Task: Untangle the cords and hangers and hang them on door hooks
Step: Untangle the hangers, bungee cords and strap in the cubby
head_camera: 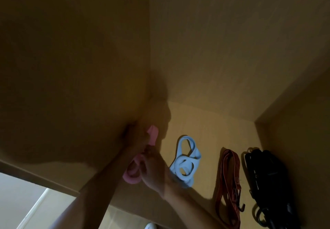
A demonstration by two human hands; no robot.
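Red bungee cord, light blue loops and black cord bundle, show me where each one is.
red bungee cord [222,178], head view, left strands midway down.
light blue loops [178,159], head view, where the loops cross.
black cord bundle [267,178], head view, middle of the bundle.

text: none legible | labels: none | numbers: none

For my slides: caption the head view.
Right hand grips a pink hanger at the door, left hand alongside, near hanging blue hanger, red cord, black cords.
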